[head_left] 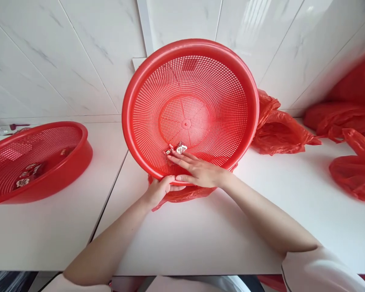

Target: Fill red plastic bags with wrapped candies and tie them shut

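A big red perforated basket stands tilted up toward me on the white table, its lower rim resting on a red plastic bag. My left hand grips that lower rim, fingers curled round it. My right hand lies over the rim with its fingers stretched out into the basket, fingertips at a couple of small wrapped candies lying near the bottom edge.
A second red basket with several small candies in it sits at the left. Crumpled red plastic bags lie behind and right of the main basket, with more red bags at the far right. White tiled wall behind.
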`<act>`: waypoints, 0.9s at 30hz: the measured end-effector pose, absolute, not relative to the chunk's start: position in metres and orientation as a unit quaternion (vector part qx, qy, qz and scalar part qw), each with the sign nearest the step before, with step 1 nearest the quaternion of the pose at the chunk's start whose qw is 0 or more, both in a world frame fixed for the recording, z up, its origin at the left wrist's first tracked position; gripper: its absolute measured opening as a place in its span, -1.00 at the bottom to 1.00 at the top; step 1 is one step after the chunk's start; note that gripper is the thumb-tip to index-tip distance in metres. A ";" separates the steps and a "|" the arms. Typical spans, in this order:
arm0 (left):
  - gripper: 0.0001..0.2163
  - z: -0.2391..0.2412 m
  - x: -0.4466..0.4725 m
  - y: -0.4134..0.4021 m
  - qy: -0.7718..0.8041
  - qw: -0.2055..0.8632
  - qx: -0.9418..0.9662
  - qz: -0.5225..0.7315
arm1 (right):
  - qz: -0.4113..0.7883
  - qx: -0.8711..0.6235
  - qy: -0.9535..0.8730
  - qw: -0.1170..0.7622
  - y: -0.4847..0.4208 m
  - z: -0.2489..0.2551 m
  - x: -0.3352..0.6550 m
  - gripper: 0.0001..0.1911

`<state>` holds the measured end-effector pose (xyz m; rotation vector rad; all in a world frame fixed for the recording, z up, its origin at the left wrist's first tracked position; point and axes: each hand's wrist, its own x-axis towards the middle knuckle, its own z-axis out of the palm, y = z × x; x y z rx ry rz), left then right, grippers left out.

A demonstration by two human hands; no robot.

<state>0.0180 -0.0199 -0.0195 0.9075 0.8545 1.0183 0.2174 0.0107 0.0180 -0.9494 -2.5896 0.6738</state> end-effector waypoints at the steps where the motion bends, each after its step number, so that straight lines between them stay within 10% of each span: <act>1: -0.80 -0.019 0.018 -0.020 0.387 0.689 0.409 0.456 | 0.240 -0.325 -0.902 0.150 0.010 0.016 0.216 -0.27; 11: -0.74 -0.013 0.009 -0.008 0.356 0.693 0.418 0.468 | 0.205 -0.301 -0.902 0.230 0.012 0.030 0.223 -0.81; 27: -0.80 -0.011 0.000 0.001 0.387 0.631 0.409 0.534 | 0.202 -0.341 -0.891 0.224 0.011 0.049 0.240 -0.80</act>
